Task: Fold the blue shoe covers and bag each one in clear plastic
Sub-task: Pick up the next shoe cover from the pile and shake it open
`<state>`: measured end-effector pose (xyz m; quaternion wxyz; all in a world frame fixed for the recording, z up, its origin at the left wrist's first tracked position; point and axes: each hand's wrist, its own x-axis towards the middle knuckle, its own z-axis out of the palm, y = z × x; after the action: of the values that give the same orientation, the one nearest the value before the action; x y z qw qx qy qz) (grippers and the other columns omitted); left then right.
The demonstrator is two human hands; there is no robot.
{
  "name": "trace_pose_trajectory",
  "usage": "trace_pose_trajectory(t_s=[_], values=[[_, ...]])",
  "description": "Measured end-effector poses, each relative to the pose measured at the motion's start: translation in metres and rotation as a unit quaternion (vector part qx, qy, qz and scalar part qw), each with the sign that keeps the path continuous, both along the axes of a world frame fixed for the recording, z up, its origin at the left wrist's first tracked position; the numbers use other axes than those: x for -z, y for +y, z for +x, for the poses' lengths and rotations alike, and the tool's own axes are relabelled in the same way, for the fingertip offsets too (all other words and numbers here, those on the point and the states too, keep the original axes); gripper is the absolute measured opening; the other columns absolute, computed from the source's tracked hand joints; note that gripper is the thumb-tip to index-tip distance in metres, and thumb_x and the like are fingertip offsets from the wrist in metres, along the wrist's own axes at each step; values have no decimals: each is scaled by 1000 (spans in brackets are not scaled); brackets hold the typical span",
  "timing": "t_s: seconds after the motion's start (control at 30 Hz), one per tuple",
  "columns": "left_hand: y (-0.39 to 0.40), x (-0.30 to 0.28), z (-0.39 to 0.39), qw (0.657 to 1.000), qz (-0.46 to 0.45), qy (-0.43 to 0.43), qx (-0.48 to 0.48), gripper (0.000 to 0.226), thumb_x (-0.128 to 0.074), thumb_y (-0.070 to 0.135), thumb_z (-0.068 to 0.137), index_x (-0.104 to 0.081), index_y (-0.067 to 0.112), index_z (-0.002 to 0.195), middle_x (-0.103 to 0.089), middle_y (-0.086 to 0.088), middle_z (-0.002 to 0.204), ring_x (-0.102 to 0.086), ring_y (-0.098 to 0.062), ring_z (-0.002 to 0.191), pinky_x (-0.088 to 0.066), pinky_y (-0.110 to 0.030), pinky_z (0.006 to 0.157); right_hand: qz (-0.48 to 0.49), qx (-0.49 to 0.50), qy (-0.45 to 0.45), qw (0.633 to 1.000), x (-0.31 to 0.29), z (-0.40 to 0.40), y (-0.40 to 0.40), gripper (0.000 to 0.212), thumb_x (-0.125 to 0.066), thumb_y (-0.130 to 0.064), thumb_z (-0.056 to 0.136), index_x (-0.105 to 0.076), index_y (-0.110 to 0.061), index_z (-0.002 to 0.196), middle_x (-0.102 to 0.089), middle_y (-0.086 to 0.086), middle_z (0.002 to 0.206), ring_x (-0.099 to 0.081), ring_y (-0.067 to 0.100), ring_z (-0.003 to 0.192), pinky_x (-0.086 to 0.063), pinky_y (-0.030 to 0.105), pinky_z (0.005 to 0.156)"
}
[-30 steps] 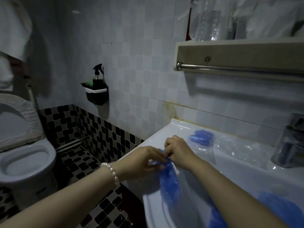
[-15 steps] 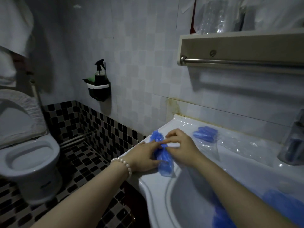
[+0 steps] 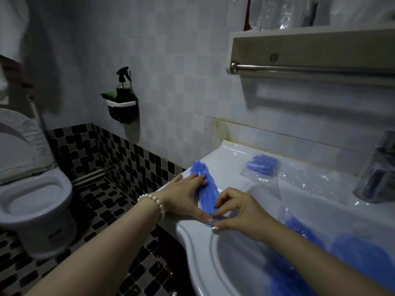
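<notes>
Head view: dim bathroom, looking down at a white sink (image 3: 235, 167) in the lower right of the frame.
Blue shoe cover (image 3: 206, 189): bunched into a long strip, lying on the sink's left rim at centre frame, running from upper left to lower right.
Left hand (image 3: 183, 197): laid flat over the strip's upper half, fingers straight and pressing down; pearl bracelet (image 3: 152, 202) on the wrist.
Right hand (image 3: 239, 212): just right of the strip's lower end, thumb and forefinger curled and pinching that end against the rim.
Bagged cover (image 3: 261, 165): folded blue bundle inside clear plastic, on the rim's back ledge, right of centre, apart from both hands.
Loose clear plastic (image 3: 310, 182): spread along the ledge towards the tap (image 3: 378, 171) at the right edge.
More blue covers (image 3: 359, 253): heaped in the basin, lower right.
Toilet (image 3: 32, 189): left edge, seat up.
Spray bottle (image 3: 123, 86): standing in a wall caddy, upper centre-left.
Shelf with towel rail (image 3: 310, 68): upper right.
</notes>
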<state>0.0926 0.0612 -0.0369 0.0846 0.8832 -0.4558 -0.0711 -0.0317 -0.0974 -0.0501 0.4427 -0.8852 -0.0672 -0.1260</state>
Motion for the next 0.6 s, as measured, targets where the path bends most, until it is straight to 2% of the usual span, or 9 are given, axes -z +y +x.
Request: trace_pose_trajectory(t_s=[0.07,0.13,0.23,0.3,0.4,0.47,0.6], values=[[0,-1,0,1000,4,5,-3,110,-67,72,64,-16,24,149,-6,10,159,0,-5,144,9,-37,118,8,-3,14,1000,1,0,-2,25,-89,-10,57,-78,-17,78,-59,-4,90,-58,3,84,-46,16,78],[0,-1,0,1000,3,9,-3,110,-67,71,64,-16,25,149,-5,11,158,1,-4,144,9,-36,117,20,8,2,1000,3,-1,-2,24,-87,-9,61,-76,-29,70,-58,-7,88,-56,3,87,-44,16,82],[-1,-1,3,1000,6,22,-3,118,-61,81,54,-16,25,149,-5,13,158,2,-2,144,10,-36,117,4,39,-28,999,11,1,-1,39,-82,-10,68,-67,-44,56,-55,-10,82,-51,6,89,-37,9,80],[-1,-1,5,999,2,38,-6,121,-54,82,49,-17,25,149,-4,14,158,3,-1,143,10,-34,116,-7,53,-23,998,12,3,2,41,-78,-12,74,-62,-43,53,-53,-12,81,-49,11,90,-37,10,80],[-1,-2,6,998,-5,58,2,125,-44,85,42,-18,25,149,-6,16,157,4,1,143,11,-34,115,-64,74,32,995,10,6,8,35,-68,-21,84,-55,-39,57,-49,-16,83,-45,12,96,-36,30,93],[-1,-1,7,998,-9,62,2,122,-43,85,45,-19,26,149,-7,16,157,2,1,143,10,-34,116,-80,108,66,989,10,8,11,35,-58,-21,91,-50,-36,60,-47,-16,83,-44,14,100,-35,36,97],[-1,4,9,998,-20,52,-14,105,-52,77,61,-21,28,148,-10,15,158,-1,0,143,6,-38,118,-32,127,80,988,10,12,12,40,-52,-17,93,-54,-31,55,-47,-12,81,-45,16,87,-39,38,85]])
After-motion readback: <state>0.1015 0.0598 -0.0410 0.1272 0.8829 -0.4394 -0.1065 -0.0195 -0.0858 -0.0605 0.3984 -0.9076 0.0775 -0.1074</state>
